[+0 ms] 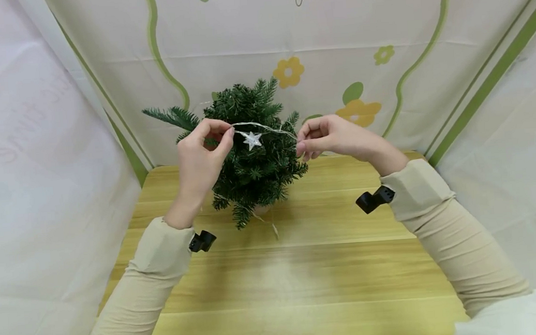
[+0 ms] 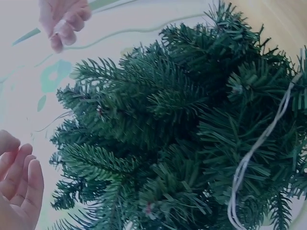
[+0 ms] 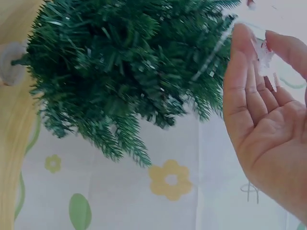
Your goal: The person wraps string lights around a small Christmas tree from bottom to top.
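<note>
A small artificial Christmas tree (image 1: 255, 173) stands on the table, its green branches filling much of both wrist views. My left hand (image 1: 201, 151) pinches a clear wire of star string lights between thumb and index finger. At the wire's other side, my right hand (image 1: 336, 136) holds it between thumb and fingers. A clear star (image 1: 252, 140) hangs between both hands, in front of the upper branches. In the right wrist view, a clear plastic piece (image 3: 264, 57) shows at the right fingertips. More string-light wire (image 2: 244, 165) runs over the branches in the left wrist view.
The wooden table (image 1: 304, 279) extends toward me. A loose end of the string lights (image 1: 275, 231) hangs below the tree's front. White fabric walls (image 1: 332, 23) with printed flowers enclose the back and sides. One branch (image 1: 168, 117) sticks out left.
</note>
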Available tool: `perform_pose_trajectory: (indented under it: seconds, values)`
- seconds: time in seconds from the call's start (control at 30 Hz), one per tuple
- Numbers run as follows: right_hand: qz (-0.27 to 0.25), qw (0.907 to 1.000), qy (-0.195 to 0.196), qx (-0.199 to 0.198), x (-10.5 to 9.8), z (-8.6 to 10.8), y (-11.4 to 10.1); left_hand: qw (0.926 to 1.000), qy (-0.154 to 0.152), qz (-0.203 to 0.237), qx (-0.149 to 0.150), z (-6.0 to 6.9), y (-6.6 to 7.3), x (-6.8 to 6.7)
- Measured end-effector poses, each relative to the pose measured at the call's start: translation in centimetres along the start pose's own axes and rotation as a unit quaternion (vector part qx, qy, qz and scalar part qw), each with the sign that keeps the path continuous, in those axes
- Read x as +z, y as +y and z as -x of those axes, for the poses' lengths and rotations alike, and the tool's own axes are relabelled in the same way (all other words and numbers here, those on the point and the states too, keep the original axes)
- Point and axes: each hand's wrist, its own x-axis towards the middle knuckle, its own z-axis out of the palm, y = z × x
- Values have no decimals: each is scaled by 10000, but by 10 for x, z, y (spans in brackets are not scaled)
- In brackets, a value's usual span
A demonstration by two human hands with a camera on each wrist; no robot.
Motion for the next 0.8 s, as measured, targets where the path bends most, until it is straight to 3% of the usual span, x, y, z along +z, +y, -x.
perform_pose_trajectory:
  seconds: [0.3, 0.5, 0.6, 0.8]
  values:
    - [172, 9951, 971, -70, -13, 2, -7, 9999, 69, -31, -155, 0, -10, 0]
    - [-240, 9881, 1502, -245, -15, -2, -12, 9995, 182, -84, -243, -1, -14, 1]
    - [-864, 9768, 1894, -507, -14, -6, -17, 9995, 201, -123, -222, -1, -14, 1]
    - [-1896, 9415, 2553, -1113, -10, -14, -30, 9993, 215, -293, -5, -2, -14, 2]
